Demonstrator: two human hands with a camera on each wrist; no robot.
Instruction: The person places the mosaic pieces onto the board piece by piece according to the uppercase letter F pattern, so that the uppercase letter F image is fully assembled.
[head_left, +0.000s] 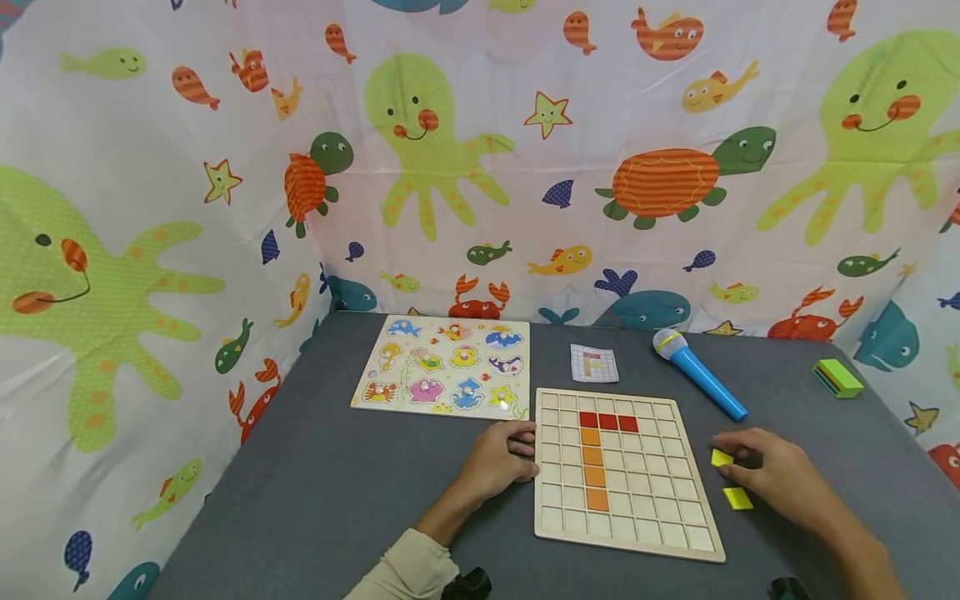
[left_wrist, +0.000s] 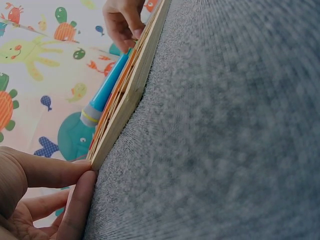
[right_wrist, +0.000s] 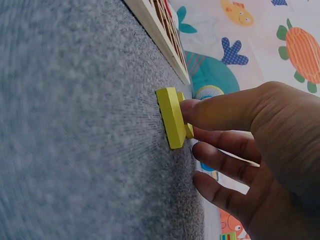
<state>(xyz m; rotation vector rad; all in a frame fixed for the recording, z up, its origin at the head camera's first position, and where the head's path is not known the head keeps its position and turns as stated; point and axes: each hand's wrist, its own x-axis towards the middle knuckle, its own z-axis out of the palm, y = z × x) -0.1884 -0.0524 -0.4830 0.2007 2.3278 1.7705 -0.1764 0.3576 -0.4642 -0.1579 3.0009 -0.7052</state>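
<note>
A square wooden grid board [head_left: 652, 483] lies on the grey table, with red tiles [head_left: 608, 422] in a row near its far edge and orange tiles [head_left: 592, 457] in a column below them. At the board's left edge, my left hand [head_left: 495, 462] pinches the rim between thumb and finger; the left wrist view shows the pinch at a corner [left_wrist: 93, 162]. To the right of the board, my right hand [head_left: 780, 475] holds a yellow tile [head_left: 721, 458] between thumb and fingertips. A second yellow tile [head_left: 738, 499] lies just nearer on the table.
Beyond the board lie a small printed grid card [head_left: 594, 375] and a blue toy microphone [head_left: 705, 379]. A sea-animal puzzle board [head_left: 442, 400] is at the back left. Stacked coloured tiles [head_left: 840, 379] stand at the far right. A patterned curtain [head_left: 540, 267] surrounds the table.
</note>
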